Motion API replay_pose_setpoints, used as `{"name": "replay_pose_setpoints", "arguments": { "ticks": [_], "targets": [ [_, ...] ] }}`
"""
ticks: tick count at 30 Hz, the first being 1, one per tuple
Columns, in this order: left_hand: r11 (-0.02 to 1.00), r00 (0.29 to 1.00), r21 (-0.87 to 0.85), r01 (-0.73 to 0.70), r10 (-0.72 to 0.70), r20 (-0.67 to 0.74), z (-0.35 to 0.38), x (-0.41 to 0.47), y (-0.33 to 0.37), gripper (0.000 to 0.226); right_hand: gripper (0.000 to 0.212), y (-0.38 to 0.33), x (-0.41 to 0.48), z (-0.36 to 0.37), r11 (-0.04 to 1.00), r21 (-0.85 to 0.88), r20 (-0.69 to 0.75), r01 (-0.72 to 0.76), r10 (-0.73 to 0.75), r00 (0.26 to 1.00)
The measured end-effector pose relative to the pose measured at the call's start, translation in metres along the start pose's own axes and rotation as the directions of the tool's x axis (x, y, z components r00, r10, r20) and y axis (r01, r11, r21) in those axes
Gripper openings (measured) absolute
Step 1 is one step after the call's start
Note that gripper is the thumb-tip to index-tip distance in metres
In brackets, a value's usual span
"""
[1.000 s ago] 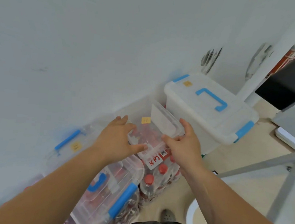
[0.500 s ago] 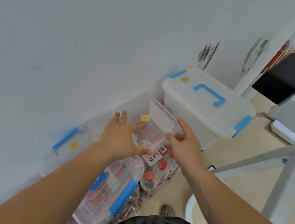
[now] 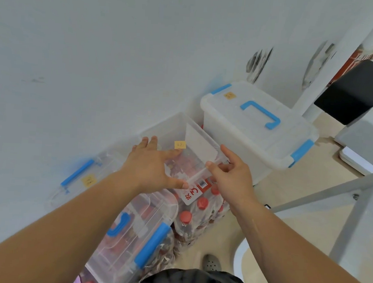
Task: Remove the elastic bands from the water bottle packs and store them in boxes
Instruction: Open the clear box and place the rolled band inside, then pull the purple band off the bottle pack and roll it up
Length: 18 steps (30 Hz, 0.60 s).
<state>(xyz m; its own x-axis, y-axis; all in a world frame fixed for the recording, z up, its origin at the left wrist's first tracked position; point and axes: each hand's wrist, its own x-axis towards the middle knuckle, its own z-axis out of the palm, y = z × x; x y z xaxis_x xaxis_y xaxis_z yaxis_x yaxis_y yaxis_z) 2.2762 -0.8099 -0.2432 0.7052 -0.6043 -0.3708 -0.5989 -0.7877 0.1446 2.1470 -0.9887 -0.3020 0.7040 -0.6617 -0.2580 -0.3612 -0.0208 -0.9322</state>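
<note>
I hold the open clear box (image 3: 181, 136) by its near rim, left hand (image 3: 150, 167) and right hand (image 3: 234, 178) clamped there above the bottle pack (image 3: 200, 207); light, stiff, slippery plastic.

The open box (image 3: 175, 129) is clear, glossy plastic. The closed box (image 3: 257, 133) beside it is milky, matt plastic with smooth blue clips. The bottle pack (image 3: 199, 216) has shiny, wrinkled film.

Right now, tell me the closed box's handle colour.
Blue handle on the closed box; head view.
</note>
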Motion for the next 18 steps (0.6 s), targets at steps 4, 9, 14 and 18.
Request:
{"name": "replay_pose_setpoints", "arguments": {
  "ticks": [4,9,14,18],
  "targets": [
    [1.0,1.0,0.022,0.012,-0.011,-0.027,0.001,0.0,0.001,0.125,0.065,0.0,-0.002,0.0,0.991,-0.129,-0.014,0.037,-0.039,0.999],
    [1.0,0.994,-0.007,-0.002,0.002,-0.111,0.005,-0.007,0.002,0.116,0.064,-0.005,-0.008,0.004,0.973,-0.205,-0.028,0.111,-0.119,0.993],
    [0.994,0.982,-0.107,-0.028,0.007,-0.188,0.001,-0.03,-0.004,0.099,0.056,-0.029,-0.025,0.011,0.948,-0.241,-0.036,0.207,-0.222,0.974],
    [0.971,0.932,-0.228,-0.064,-0.023,-0.361,-0.009,-0.064,-0.024,0.079,0.03,-0.057,-0.055,0.03,0.927,-0.227,0.044,0.297,-0.295,0.954]
  ]
}}
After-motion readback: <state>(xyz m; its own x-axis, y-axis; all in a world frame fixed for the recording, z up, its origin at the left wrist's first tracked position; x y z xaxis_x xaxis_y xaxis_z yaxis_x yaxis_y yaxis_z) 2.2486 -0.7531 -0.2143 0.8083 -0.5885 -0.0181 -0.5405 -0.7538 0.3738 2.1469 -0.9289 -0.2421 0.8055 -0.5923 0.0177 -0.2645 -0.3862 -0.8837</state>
